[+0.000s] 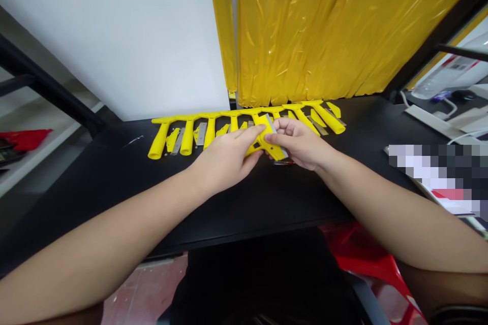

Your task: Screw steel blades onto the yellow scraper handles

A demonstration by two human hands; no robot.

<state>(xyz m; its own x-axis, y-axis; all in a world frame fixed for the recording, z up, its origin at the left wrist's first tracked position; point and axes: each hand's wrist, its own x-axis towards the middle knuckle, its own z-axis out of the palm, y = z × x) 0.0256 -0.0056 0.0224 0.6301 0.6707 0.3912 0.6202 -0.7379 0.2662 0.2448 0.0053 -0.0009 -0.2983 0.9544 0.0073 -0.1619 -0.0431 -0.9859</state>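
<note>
Both my hands hold one yellow scraper [275, 150], raised just over the table's middle. Its wide head carries a flat grey blade along the right edge. My left hand [227, 160] is closed round its handle, most of which the fingers hide. The thumb and fingers of my right hand [299, 141] pinch the head at the blade side. Behind my hands, several yellow scraper handles [186, 138] lie in a row, heads toward the back. Small yellow plates [173, 139] and grey blades [178, 141] lie between them.
The black table [244, 208] runs across the view. A white panel [114, 35] and yellow plastic sheeting [305, 30] rise behind it. At the right lie a blurred-out item [438, 177] and a white cable. A red bag [366, 249] hangs below the table's front edge.
</note>
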